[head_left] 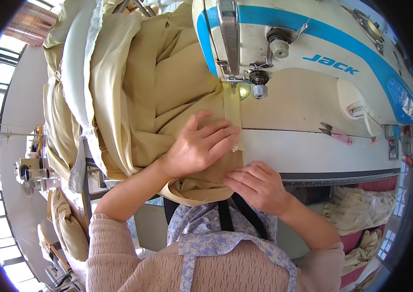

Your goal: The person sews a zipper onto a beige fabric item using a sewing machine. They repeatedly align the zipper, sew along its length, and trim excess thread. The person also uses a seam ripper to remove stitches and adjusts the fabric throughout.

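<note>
Khaki fabric spreads in folds under the sewing machine and over the table's left side. A pale yellow strip, perhaps zipper tape, lies along its right edge and runs up to the machine's needle area. My left hand rests flat on the fabric with fingers apart, fingertips touching the strip. Closer to me, my right hand has its fingers together at the fabric's right edge, gripping it. The underside of that edge is hidden.
Pink-handled thread snips lie on the white table, right of the hands. A ruler strip follows the table's front edge. Bundled cloth in plastic sits below right. More khaki cloth hangs at the left.
</note>
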A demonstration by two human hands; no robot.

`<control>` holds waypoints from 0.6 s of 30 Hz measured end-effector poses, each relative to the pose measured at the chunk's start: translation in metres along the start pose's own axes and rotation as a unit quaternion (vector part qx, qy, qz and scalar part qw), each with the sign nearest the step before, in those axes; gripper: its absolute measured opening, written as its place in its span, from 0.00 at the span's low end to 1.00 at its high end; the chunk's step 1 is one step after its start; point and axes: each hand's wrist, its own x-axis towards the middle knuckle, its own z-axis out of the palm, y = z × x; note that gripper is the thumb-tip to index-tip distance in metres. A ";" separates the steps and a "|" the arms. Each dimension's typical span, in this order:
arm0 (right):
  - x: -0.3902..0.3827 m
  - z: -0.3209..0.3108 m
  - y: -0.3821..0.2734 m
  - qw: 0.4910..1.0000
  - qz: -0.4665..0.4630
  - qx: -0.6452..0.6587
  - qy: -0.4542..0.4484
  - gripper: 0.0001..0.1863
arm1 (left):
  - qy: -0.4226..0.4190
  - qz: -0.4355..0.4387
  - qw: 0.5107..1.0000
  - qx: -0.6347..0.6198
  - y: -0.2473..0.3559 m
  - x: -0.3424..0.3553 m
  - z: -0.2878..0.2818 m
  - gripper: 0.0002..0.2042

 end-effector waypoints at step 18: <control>0.023 -0.007 0.015 0.999 0.019 -0.023 -0.035 0.12 | 0.045 0.030 0.998 0.024 -0.023 0.001 0.016 0.11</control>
